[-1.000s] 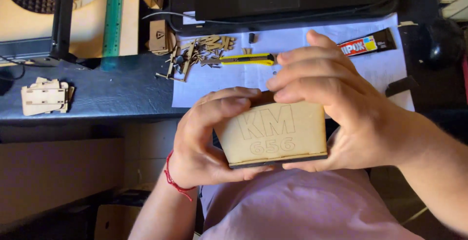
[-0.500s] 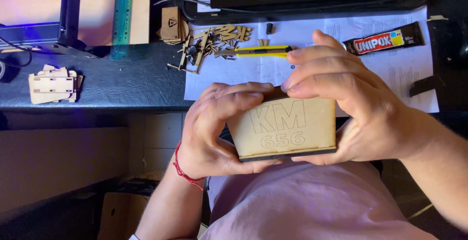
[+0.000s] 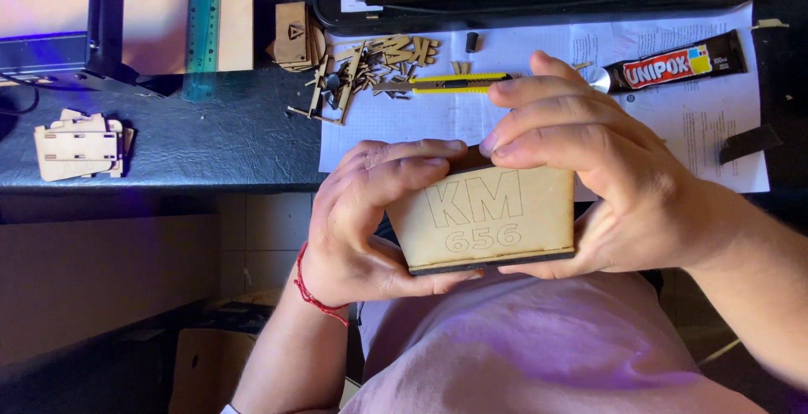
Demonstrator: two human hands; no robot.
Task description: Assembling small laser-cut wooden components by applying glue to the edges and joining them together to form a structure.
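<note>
Both hands hold a small laser-cut wooden box (image 3: 488, 216) in front of the person's chest, off the bench, just below its near edge. Left hand (image 3: 366, 220) wraps the box's left end, grip closed on it, fingers curled over the top, thumb under the bottom edge. Right hand (image 3: 589, 183) clamps the right end, grip closed on the same box, fingers (image 3: 539, 115) pressing down over the top edge, palm against the side. The box's front panel faces the camera, engraved with letters and digits; dark burnt edge along the bottom. Red string bracelet (image 3: 313, 292) on the left wrist.

On the dark bench (image 3: 227, 140): white paper sheets (image 3: 699, 119) at the right part. On the paper, near the far edge, a pile of small wooden offcuts (image 3: 362, 73), a yellow utility knife (image 3: 459, 83) and a black glue tube (image 3: 673, 62), partly behind the right hand's fingers. Another laser-cut wooden part (image 3: 77, 145) lies near the bench's left near edge. Green ruler (image 3: 204, 23) at the far left.
</note>
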